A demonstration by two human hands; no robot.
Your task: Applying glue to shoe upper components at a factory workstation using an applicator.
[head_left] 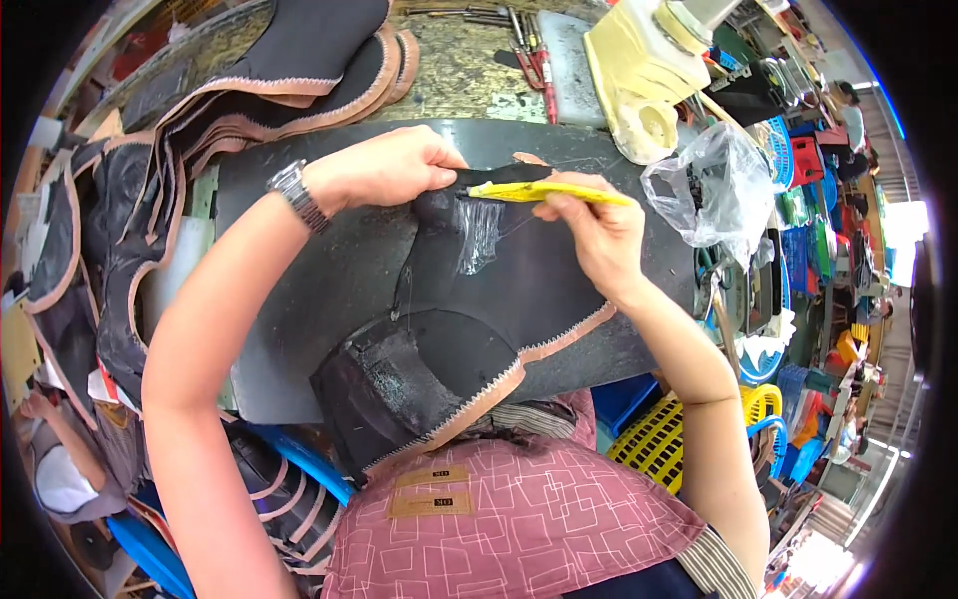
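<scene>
A black shoe-upper piece with a tan, zigzag-stitched edge lies across a dark board in front of me. My left hand pinches its far edge between thumb and fingers. In my right hand is a yellow glue brush, held sideways with its pale tip on the piece close to my left fingertips. A shiny wet glue streak runs down the black material below the tip, and thin strands stretch off it. The piece's near part hangs over the board's front edge against my apron.
Stacked black pieces with tan edges lie at the far left. A cream plastic glue container and a crumpled clear bag stand at the right. Pens and scissors lie beyond the board. A yellow basket sits below right.
</scene>
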